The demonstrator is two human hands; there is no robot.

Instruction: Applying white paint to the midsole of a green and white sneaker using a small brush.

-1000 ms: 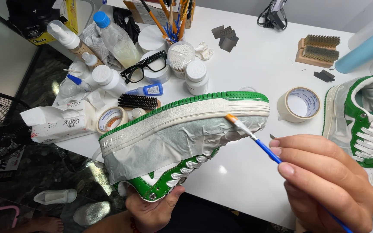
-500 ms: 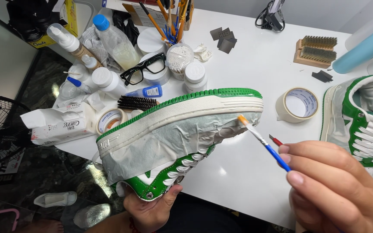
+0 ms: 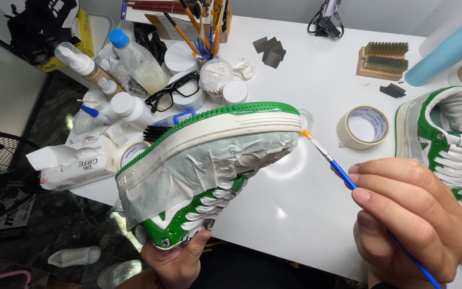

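We see our left hand (image 3: 175, 262) at six o'clock closed around the taped green sneaker (image 3: 209, 166) held sideways at centre, while our right hand (image 3: 410, 222) at four o'clock pinches the blue paintbrush (image 3: 330, 160), bristles touching the sneaker's toe edge

Bright, even light falls from above onto the white table (image 3: 316, 91), which glares almost blown out near its far edge. A soft sheen sits on the table below the shoe (image 3: 209, 160), and small highlights glint on its green patent parts. Shadows are faint and short. The floor at the left stays dim. Focus is sharp throughout; edges bow slightly, wide-angle style.
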